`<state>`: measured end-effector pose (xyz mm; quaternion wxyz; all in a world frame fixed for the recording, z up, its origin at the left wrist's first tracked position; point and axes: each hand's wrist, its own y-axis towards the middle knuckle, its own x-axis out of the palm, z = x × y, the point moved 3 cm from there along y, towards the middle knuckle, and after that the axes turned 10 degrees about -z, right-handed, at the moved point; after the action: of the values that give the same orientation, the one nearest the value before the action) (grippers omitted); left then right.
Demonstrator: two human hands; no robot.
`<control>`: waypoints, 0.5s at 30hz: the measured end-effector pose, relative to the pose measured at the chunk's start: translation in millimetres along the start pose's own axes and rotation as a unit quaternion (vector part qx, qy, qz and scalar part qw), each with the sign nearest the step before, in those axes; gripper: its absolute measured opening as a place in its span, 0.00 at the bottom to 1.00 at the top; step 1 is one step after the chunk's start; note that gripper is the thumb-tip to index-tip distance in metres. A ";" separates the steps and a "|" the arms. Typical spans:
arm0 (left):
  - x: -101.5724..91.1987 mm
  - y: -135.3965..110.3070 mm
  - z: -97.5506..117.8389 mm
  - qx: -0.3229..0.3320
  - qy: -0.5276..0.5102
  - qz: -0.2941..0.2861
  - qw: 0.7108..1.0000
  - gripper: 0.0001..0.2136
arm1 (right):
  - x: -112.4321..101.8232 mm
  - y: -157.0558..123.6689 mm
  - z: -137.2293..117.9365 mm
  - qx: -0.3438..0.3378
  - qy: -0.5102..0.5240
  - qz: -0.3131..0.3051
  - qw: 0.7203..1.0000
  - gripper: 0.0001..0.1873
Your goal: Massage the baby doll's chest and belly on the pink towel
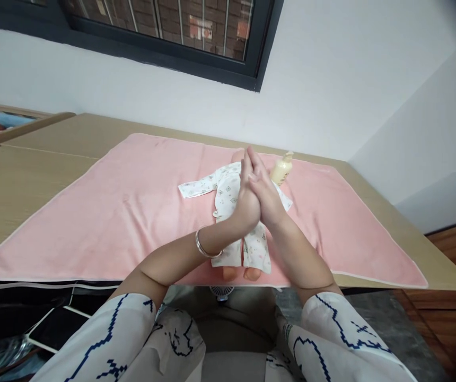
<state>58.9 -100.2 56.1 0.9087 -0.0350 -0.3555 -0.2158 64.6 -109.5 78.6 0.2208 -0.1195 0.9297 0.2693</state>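
White wall [311, 95] across the top of the frame; below, wooden table [53, 175], spread with pink blanket [152, 201]. In mid-frame, on the blanket, baby doll [227, 193] in white patterned clothes [259, 252], partly hidden. Holds left hand [247, 204] and right hand [266, 196] pressed together before it, palm to palm. Right of them, pale yellow pump bottle [281, 171]; on left wrist [229, 229], silver bangle [199, 244].

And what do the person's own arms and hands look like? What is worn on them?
Both sleeves are white with jagged dark-blue line drawings, ending near the elbows. The left hand has a shiny silver bangle at the wrist; the right hand has none. Neither hand wears a glove.
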 end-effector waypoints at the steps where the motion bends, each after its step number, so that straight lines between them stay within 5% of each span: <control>1: 0.4 -5.8 0.0 0.010 0.007 0.000 1.000 0.28 | -3.1 -0.4 0.2 0.013 -0.013 0.008 1.000 0.37; 8: -8.0 -65.3 19.7 0.102 0.118 -0.065 0.986 0.22 | -9.7 0.6 0.3 0.036 0.016 0.014 0.999 0.33; 15: -12.4 -40.5 71.0 0.156 0.179 -0.015 0.971 0.24 | 22.0 -6.2 3.3 -0.063 0.030 0.052 0.996 0.34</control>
<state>-11.0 -116.9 97.1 0.9484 0.1520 -0.2172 -0.1738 48.6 -115.1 62.8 0.1707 -0.0931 0.9220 0.3348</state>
